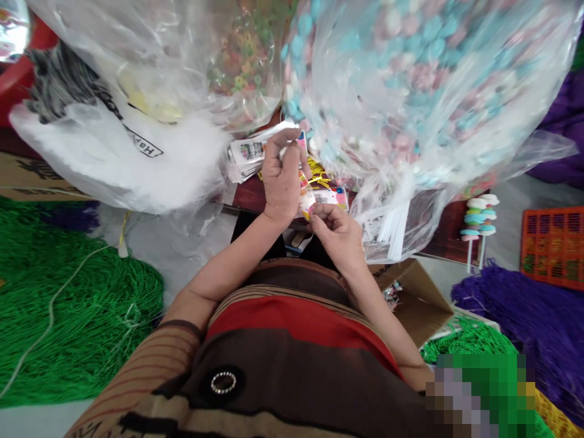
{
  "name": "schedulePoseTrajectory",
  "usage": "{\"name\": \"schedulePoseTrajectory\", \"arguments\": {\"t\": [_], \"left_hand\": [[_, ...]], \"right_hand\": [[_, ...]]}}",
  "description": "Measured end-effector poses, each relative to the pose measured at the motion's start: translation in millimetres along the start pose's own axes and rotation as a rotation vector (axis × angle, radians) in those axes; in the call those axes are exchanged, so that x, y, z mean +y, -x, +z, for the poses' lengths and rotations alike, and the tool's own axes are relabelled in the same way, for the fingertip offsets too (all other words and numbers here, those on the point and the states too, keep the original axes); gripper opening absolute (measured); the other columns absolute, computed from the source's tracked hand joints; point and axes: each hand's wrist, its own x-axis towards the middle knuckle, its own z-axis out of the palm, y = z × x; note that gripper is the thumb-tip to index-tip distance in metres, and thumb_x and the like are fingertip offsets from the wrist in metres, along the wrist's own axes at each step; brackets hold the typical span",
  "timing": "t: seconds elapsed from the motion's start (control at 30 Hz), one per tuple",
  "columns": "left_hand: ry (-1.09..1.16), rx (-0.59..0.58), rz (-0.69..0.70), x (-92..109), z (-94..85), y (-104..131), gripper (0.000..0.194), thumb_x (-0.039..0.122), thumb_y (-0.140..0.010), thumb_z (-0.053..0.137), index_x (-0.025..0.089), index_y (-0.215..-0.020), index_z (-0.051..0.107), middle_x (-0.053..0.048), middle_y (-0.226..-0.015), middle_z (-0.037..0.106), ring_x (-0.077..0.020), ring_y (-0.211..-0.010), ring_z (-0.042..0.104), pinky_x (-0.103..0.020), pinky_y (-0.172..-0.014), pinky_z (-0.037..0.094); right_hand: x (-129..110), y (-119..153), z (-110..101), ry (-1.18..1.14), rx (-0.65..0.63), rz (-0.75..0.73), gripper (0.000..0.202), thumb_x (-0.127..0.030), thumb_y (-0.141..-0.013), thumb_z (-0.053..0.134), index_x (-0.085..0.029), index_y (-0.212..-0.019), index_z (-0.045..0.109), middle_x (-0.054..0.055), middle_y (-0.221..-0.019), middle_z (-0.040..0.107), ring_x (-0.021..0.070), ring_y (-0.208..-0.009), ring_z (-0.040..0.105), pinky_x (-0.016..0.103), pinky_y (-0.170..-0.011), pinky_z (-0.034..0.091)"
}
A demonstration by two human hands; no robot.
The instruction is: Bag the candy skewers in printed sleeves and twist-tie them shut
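Observation:
A small clear packet (307, 201) with pink and yellow print and something white inside is between my hands. My left hand (283, 179) is closed around its upper part, fingers bent over. Below, my right hand (340, 234) pinches the packet's lower end between thumb and finger. A stack of flat printed wrappers (246, 157) lies just left of my left hand. Yellow twist ties (319, 175) are spread on the dark red table (249, 196) behind the packet. Another printed wrapper (336, 198) lies flat above my right hand.
A big clear bag of pastel candies (420, 79) stands at the back right, with white sticks (396, 228) at its front. Candy skewers (477, 219) stand upright by the table's right end. A white plastic bag (150, 164) sits left; an open carton (424, 304) is below right.

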Motion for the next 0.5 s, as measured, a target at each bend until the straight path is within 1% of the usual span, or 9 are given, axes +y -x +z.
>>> {"name": "schedulePoseTrajectory", "arguments": {"t": [0.07, 0.1, 0.17, 0.23, 0.33, 0.43, 0.5], "left_hand": [[-0.036, 0.015, -0.029, -0.6, -0.9, 1.3, 0.009, 0.036, -0.098, 0.063, 0.032, -0.105, 0.066, 0.002, -0.070, 0.055, -0.0115, -0.056, 0.052, -0.026, -0.057, 0.045], [-0.046, 0.019, -0.034, -1.0, -1.2, 1.8, 0.011, 0.036, -0.097, 0.063, 0.033, -0.106, 0.067, 0.002, -0.072, 0.057, -0.0119, -0.057, 0.053, -0.026, -0.057, 0.045], [-0.051, 0.006, -0.015, -2.5, -1.6, 2.6, 0.009, 0.033, -0.098, 0.061, 0.033, -0.105, 0.067, 0.002, -0.071, 0.057, -0.0119, -0.056, 0.054, -0.026, -0.058, 0.045], [-0.030, -0.027, 0.028, -4.2, -1.5, 2.9, 0.010, 0.026, -0.099, 0.056, 0.032, -0.101, 0.065, 0.004, -0.066, 0.054, -0.0110, -0.053, 0.052, -0.026, -0.058, 0.046], [0.060, -0.069, 0.073, -5.6, -0.4, 2.2, 0.015, 0.017, -0.097, 0.054, 0.030, -0.094, 0.061, 0.006, -0.062, 0.050, -0.0096, -0.049, 0.048, -0.025, -0.056, 0.044], [0.119, -0.040, 0.023, -5.0, 1.7, -0.5, 0.016, 0.013, -0.095, 0.055, 0.029, -0.091, 0.058, 0.006, -0.063, 0.050, -0.0092, -0.047, 0.046, -0.026, -0.052, 0.039], [0.128, -0.002, -0.054, -4.1, 3.0, -3.2, 0.016, 0.012, -0.095, 0.053, 0.028, -0.091, 0.056, 0.006, -0.065, 0.050, -0.0088, -0.046, 0.044, -0.025, -0.050, 0.036]], "right_hand": [[1.2, -3.0, -0.8, -0.095, -0.039, 0.100, 0.023, -0.042, -0.082, 0.069, -0.022, -0.092, 0.070, -0.001, -0.071, 0.071, 0.0138, -0.061, 0.064, 0.027, -0.059, 0.052], [1.4, -3.9, -1.3, -0.109, -0.052, 0.126, 0.023, -0.043, -0.082, 0.069, -0.021, -0.090, 0.070, -0.002, -0.068, 0.069, 0.0134, -0.060, 0.063, 0.027, -0.058, 0.051], [0.6, -4.3, -2.0, -0.070, -0.052, 0.117, 0.021, -0.041, -0.083, 0.068, -0.020, -0.084, 0.071, -0.002, -0.066, 0.067, 0.0124, -0.058, 0.059, 0.026, -0.058, 0.049], [-0.9, -3.2, -1.5, 0.028, -0.009, 0.041, 0.018, -0.037, -0.083, 0.065, -0.020, -0.080, 0.071, -0.001, -0.068, 0.068, 0.0122, -0.059, 0.058, 0.027, -0.059, 0.048], [-1.4, -1.3, 0.5, 0.216, 0.108, -0.136, 0.018, -0.033, -0.085, 0.060, -0.022, -0.078, 0.072, 0.001, -0.073, 0.071, 0.0146, -0.063, 0.061, 0.029, -0.063, 0.049], [0.8, -1.4, 1.5, 0.364, 0.210, -0.278, 0.017, -0.031, -0.086, 0.059, -0.023, -0.077, 0.071, 0.002, -0.073, 0.070, 0.0166, -0.066, 0.063, 0.031, -0.067, 0.052], [1.9, -1.6, 0.6, 0.346, 0.237, -0.291, 0.013, -0.030, -0.085, 0.062, -0.023, -0.077, 0.070, 0.002, -0.072, 0.070, 0.0170, -0.065, 0.063, 0.032, -0.067, 0.053]]}}
